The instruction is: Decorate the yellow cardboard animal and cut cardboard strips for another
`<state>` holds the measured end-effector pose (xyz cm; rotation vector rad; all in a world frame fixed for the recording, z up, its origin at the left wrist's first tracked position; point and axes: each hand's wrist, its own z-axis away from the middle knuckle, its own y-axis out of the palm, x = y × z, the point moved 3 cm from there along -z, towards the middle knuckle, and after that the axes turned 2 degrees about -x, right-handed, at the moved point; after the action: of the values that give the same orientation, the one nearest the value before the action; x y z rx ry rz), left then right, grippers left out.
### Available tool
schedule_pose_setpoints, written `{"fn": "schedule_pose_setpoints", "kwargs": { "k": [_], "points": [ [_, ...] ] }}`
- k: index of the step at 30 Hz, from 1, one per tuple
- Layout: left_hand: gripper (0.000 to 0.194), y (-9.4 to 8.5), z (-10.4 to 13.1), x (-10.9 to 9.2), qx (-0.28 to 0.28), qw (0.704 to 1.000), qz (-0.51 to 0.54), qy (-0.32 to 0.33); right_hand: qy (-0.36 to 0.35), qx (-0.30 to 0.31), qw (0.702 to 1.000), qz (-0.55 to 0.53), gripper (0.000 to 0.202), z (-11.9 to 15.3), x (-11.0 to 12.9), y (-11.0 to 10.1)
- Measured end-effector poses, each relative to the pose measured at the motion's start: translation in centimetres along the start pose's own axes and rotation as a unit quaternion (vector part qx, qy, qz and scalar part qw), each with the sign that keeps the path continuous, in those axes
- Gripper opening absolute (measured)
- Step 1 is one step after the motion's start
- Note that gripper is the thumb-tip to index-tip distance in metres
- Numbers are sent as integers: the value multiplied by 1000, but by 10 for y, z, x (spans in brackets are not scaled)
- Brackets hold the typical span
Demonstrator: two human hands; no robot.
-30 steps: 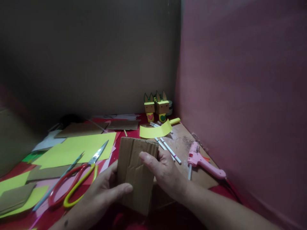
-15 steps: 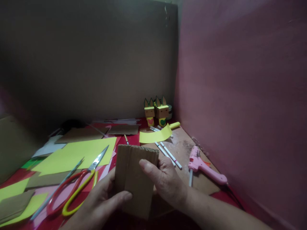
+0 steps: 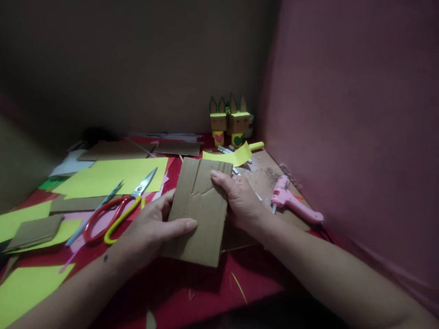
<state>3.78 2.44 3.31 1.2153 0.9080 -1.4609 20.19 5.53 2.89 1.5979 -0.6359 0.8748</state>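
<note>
You hold one rectangular brown corrugated cardboard piece (image 3: 200,208), creased across its upper half, above the red table surface (image 3: 206,290). Your left hand (image 3: 159,220) grips its left edge, thumb laid flat across the lower face. Your right hand (image 3: 242,198) grips the upper right edge, thumb pressed on the face near the top corner; the fingers behind the panel are hidden from view. The panel is tilted, its far end leaning slightly right. Beyond your left hand lie the large scissors with red and yellow handles (image 3: 126,199), next to a light-blue pencil (image 3: 76,234). Right of your right hand, a pink plastic glue gun (image 3: 291,201) rests on a flat brown board (image 3: 262,163). Two boxy cardboard figures with pointed ears (image 3: 239,123) stand at the back.
</note>
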Motion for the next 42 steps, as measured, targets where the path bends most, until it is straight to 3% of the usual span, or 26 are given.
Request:
{"fn": "schedule_pose_setpoints", "kwargs": {
  "k": [6,14,21,28,34,42],
  "points": [
    [71,5,0,5,29,995,73,-64,61,-80,995,-21,21,0,-4,1],
    [71,4,1,6,31,994,73,-75,60,-91,993,-39,24,-2,-7,1],
    [73,7,2,4,30,997,41,-52,71,-89,993,-40,22,0,-12,0],
    [63,9,8,3,11,999,-35,-3,68,-70,994,-44,27,5,-11,3],
    [66,13,10,1,-17,997,-40,63,100,-78,989,-73,34,14,-13,13],
    [51,12,13,2,1,995,-26,93,117,-49,991,-49,40,15,-14,16]
  ]
}}
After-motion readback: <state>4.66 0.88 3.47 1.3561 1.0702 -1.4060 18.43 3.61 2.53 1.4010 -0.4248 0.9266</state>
